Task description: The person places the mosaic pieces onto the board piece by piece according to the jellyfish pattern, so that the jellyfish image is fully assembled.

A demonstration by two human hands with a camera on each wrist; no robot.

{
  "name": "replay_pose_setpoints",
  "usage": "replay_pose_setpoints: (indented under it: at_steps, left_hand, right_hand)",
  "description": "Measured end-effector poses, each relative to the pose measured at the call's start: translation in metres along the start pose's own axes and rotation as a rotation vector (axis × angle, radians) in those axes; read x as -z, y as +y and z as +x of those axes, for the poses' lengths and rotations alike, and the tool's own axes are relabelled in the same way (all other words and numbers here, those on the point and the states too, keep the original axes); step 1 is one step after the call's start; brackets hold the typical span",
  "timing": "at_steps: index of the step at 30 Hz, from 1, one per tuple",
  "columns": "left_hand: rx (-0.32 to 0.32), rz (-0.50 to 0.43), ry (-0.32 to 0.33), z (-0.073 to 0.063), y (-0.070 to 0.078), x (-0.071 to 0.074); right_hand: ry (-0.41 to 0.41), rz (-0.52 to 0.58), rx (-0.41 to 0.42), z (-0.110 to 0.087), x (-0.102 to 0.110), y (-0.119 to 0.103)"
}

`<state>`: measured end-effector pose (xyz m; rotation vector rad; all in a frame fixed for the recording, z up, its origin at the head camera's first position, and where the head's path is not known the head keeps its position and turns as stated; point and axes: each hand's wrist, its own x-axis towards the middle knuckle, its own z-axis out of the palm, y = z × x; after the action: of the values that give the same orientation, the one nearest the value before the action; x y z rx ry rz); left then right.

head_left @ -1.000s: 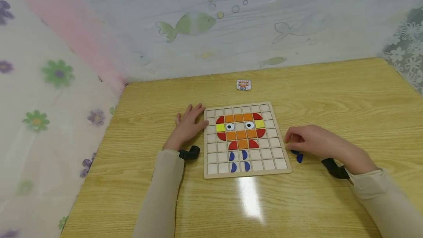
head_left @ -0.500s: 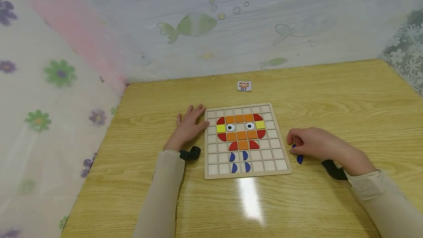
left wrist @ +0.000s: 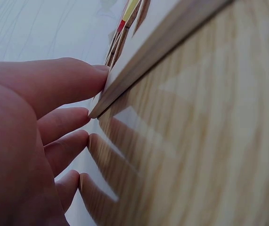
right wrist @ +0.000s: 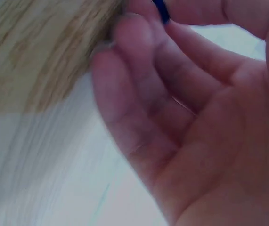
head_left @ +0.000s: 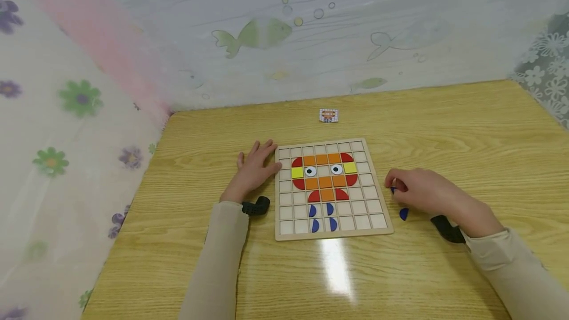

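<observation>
A square wooden grid board (head_left: 333, 236) lies on the table. In its cells are orange squares (head_left: 325, 181), yellow squares (head_left: 297, 173), red quarter-circle pieces (head_left: 351, 180), two eye discs (head_left: 310, 171) and several blue half-circles (head_left: 333, 224). My left hand (head_left: 252, 174) rests at the board's left edge with fingers spread; in the left wrist view its thumb touches the side. Right of the board, my right hand (head_left: 420, 189) pinches a blue half-circle piece (right wrist: 161, 11) between thumb and index finger, mostly hidden by the fingers. Another blue half-circle piece (head_left: 403, 214) lies on the table just below that hand.
Behind the board lies a small picture card (head_left: 329, 115) with a similar figure on a grid. A wall with fish drawings (head_left: 262, 33) closes off the table's back. Flowered sheeting (head_left: 49, 162) hangs at the left.
My right hand has taken hold of one of two blue half-circle pieces at its fingertips and raised it slightly away from the other. My left hand stays in place.
</observation>
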<state>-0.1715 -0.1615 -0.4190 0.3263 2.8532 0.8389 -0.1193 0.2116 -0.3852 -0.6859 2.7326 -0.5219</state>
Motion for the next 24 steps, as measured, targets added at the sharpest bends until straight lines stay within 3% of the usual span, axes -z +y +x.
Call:
replay_pose_setpoints:
  at_steps: [10, 24]
  left_hand:
    - [-0.005, 0.009, -0.008, 0.0, 0.0, 0.0]
    - [-0.007, -0.006, 0.0, 0.0, 0.0, 0.0]
  right_hand:
    - [0.091, 0.125, 0.074, 0.01, -0.008, -0.02]
    - [0.029, 0.133, 0.167, 0.023, -0.015, -0.047]
